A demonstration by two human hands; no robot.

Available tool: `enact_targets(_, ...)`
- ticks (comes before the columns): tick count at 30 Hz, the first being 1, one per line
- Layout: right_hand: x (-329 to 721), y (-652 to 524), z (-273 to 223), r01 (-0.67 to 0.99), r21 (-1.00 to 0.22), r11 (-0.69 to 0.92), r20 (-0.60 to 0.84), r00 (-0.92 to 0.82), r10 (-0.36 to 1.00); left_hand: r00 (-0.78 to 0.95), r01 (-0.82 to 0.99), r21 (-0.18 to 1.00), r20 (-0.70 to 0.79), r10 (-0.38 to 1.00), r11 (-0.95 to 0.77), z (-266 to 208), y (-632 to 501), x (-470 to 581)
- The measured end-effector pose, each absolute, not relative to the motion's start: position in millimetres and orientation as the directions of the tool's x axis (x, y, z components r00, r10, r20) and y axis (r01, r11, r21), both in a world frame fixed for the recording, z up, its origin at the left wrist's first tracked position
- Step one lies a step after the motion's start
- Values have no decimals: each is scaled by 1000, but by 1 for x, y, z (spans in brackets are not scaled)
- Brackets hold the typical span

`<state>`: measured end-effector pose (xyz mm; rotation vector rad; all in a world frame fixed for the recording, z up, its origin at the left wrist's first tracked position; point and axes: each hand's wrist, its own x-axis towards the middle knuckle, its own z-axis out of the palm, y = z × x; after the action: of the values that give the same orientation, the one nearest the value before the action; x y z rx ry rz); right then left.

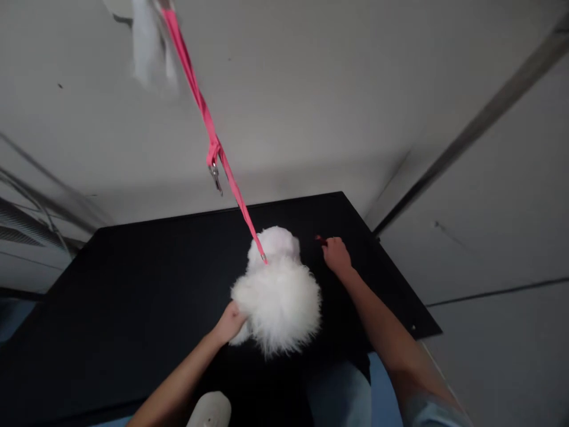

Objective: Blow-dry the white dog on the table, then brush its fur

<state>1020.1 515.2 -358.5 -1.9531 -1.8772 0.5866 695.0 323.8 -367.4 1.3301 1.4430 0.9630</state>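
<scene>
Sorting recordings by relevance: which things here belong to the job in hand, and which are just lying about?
Job:
white animal, touched by left hand
red object, in right hand
pink strap
black table

Apparently incidental:
white hanging item
pale rounded object, bottom edge

Most likely a pet grooming room; whether in a shop or a home, impossible to say. Clearest sign: a fluffy white dog (284, 308) on a flat black table (155, 296), up against a plain pale wall (333, 89). Running down to the dog from the upper left, a straight pink leash (200, 101), much like a grooming tether, with a metal clip (215, 178) hanging partway along. Beside the dog, in the right hand (336, 255), a small red tool (320, 239), too blurred to identify. At far left, ridged grey tubing (22, 225), like a hose, cut off by the edge of view. Lighting dim and greyish.
</scene>
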Motion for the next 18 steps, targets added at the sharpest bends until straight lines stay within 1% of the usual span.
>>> enact_targets(3, 1049, 399, -364, 769, -626, -125, -17, 147, 989, -33, 237, 971, -37, 999, 43, -369, 293, 694)
enact_targets(5, 1045, 300, -375, 669, -723, -174, -39, 212, 977, -85, 210, 977, -31, 996, 48, -367, 275, 700)
enact_targets(6, 1034, 251, -381, 465, -865, -190, -65, 271, 960, -108, 197, 978, -50, 993, 71, -365, 267, 704)
enact_targets(7, 1018, 207, -386, 262, -947, -185, -108, 282, 953, -122, 186, 978, -74, 990, 96, -362, 260, 709)
enact_targets(8, 998, 171, -390, 96, -985, -144, -121, 214, 969, -131, 180, 977, -93, 987, 116, -360, 254, 713)
enact_targets(9, 977, 145, -391, -33, -997, -77, -80, 133, 988, -136, 179, 976, -102, 985, 126, -358, 249, 717)
enact_targets(10, 956, 131, -387, -118, -993, -23, -27, 28, 999, -133, 183, 975, -100, 986, 124, -358, 244, 720)
enact_targets(11, 938, 127, -380, -164, -986, 40, 51, -64, 997, -125, 189, 976, -87, 988, 110, -358, 240, 722)
enact_targets(12, 923, 131, -369, -183, -976, 119, 135, -74, 988, -117, 193, 977, -70, 991, 92, -358, 235, 724)
enact_targets(13, 912, 140, -355, -169, -965, 201, 212, -48, 976, -109, 193, 978, -56, 992, 77, -360, 231, 724)
enact_targets(15, 903, 161, -326, -96, -934, 345, 335, 107, 936, -89, 173, 983, -47, 995, 62, -364, 223, 723)
enact_targets(16, 903, 169, -315, -81, -903, 422, 393, 239, 888, -76, 155, 986, -50, 996, 62, -365, 220, 722)
enact_targets(17, 904, 173, -307, -60, -878, 475, 434, 319, 843, -61, 132, 989, -54, 997, 61, -367, 216, 721)
enact_targets(18, 905, 175, -302, -49, -860, 508, 462, 345, 817, -43, 109, 993, -51, 998, 56, -368, 214, 721)
